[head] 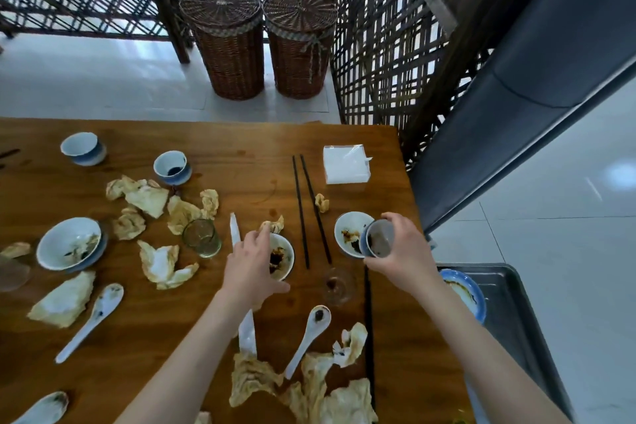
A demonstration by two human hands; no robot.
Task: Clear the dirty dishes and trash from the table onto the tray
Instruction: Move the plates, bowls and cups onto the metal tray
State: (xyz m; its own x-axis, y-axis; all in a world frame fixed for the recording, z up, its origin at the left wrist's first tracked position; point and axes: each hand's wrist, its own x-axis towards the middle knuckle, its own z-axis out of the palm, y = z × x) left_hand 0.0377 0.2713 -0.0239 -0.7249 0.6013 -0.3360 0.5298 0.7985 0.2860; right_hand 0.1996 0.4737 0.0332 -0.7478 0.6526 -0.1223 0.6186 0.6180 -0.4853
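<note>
Overhead, a wooden table (213,320) strewn with dirty dishes and crumpled napkins, seen from the person's head.

Left hand (253,263), fingers curled, grips a sauce-stained small bowl (284,256) near table centre; right hand (402,248), at 3 o'clock from it, holds a tilted cup (378,238) by its rim, fingers wrapped round it, over a second stained bowl (349,232). Black chopsticks (309,210) lie between the two bowls. A grey tray (509,306) sits off the table edge at 4 o'clock, carrying a blue-rimmed plate (464,293). Soiled napkins (165,265) spread from 9 to 6 o'clock, among spoons (93,320) and a drinking glass (202,237). Two wicker baskets (227,45) stand at 12 o'clock on pale floor tiles before a dark lattice screen (385,45).
</note>
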